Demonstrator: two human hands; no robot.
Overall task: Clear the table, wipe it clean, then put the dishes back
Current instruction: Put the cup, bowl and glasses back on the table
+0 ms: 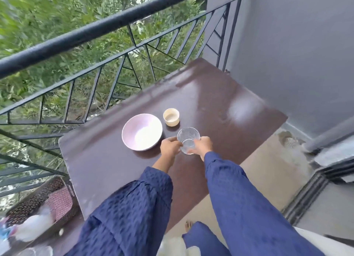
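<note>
A dark brown table [210, 102] stands against a balcony railing. On it sit a pale pink bowl [142, 134] and, just behind its right side, a small cream cup [171, 117]. In front of the cup is a clear glass tumbler [188, 143], tilted toward me. My left hand [169, 147] grips its left side and my right hand [204, 146] grips its right side. Whether the glass rests on the table or is held just above it cannot be told. Both sleeves are dark blue.
A black metal railing [115, 23] runs behind and left of the table, with greenery beyond. A grey wall [297, 54] stands to the right. A woven basket [38, 200] with pink cloth and plastic items lies at lower left. Concrete floor [268, 159] is at right.
</note>
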